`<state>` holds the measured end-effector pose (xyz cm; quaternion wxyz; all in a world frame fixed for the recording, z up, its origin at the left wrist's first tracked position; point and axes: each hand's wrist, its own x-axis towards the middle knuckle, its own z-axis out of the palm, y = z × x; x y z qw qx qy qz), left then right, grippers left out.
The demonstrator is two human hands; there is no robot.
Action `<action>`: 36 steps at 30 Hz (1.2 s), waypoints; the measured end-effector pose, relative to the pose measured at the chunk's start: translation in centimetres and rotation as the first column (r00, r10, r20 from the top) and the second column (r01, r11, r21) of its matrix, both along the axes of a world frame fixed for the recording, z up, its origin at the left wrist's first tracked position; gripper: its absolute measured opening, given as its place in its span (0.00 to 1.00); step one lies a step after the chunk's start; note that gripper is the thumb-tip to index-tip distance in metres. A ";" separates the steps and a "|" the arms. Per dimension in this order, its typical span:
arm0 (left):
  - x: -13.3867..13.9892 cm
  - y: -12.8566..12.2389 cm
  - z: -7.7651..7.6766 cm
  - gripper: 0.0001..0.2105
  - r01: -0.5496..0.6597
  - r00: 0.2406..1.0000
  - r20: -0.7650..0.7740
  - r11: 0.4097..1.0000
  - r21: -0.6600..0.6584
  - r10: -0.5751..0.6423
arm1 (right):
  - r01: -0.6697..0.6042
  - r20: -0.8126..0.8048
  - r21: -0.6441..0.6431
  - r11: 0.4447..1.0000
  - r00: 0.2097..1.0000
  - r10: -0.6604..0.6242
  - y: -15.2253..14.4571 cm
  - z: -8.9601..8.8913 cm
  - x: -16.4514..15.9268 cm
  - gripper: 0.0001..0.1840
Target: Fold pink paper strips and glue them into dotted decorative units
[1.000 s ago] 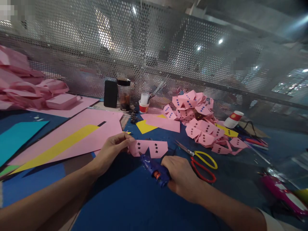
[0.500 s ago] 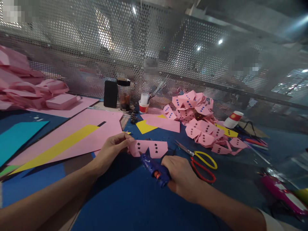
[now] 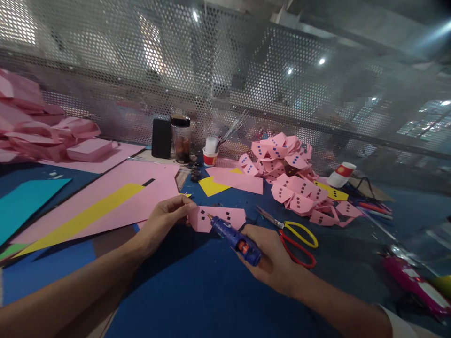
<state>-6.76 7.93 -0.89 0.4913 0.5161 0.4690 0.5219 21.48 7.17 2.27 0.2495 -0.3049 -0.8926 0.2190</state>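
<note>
My left hand pinches the left end of a pink paper piece marked with small black squares. In my right hand is a blue hot glue gun, fingers wrapped round its grip. The gun's nozzle is over the paper, close to the left group of black squares; I cannot tell whether it touches. Part of the paper's lower edge is hidden behind the gun. Just right of the paper lie scissors with one yellow and one red handle, blades partly apart.
Folded pink paper pieces with dark squares are heaped at the back right. More pink paper is piled at left. A glass jar, a black phone-like slab and a red-white cup stand behind. A magenta tool lies far right.
The glue gun has shifted slightly up and to the right, its nozzle now higher on the paper and its body turned a little. My left hand and the paper stay nearly still.
</note>
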 end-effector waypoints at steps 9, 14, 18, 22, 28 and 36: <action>0.2 -0.6 0.0 0.11 0.087 0.994 -0.063 0.995 -0.047 -0.090 | 0.171 -0.213 -0.085 0.981 0.959 -0.186 0.5 -1.5 0.0 0.08; 0.5 -1.1 0.1 0.11 0.125 0.987 -0.095 0.990 -0.064 -0.131 | 0.312 -0.287 -0.072 0.947 0.903 -0.319 0.9 -2.8 0.6 0.10; 0.9 -1.5 0.6 0.12 0.151 0.978 -0.130 0.982 -0.114 -0.166 | 0.381 -0.263 -0.129 0.915 0.877 -0.402 1.5 -2.2 0.9 0.13; 0.9 -1.7 0.5 0.12 0.173 0.971 -0.143 0.977 -0.121 -0.190 | 0.413 -0.238 -0.214 0.885 0.857 -0.457 2.3 -1.6 1.2 0.15; 0.1 -1.7 -0.2 0.12 0.215 0.956 -0.178 0.970 -0.118 -0.233 | 0.413 -0.181 -0.248 0.877 0.869 -0.461 3.1 -1.8 1.1 0.17; 0.5 -2.2 0.5 0.13 0.275 0.938 -0.162 0.944 -0.185 -0.305 | 0.320 -0.115 -0.400 0.859 0.912 -0.394 4.1 -1.5 1.1 0.18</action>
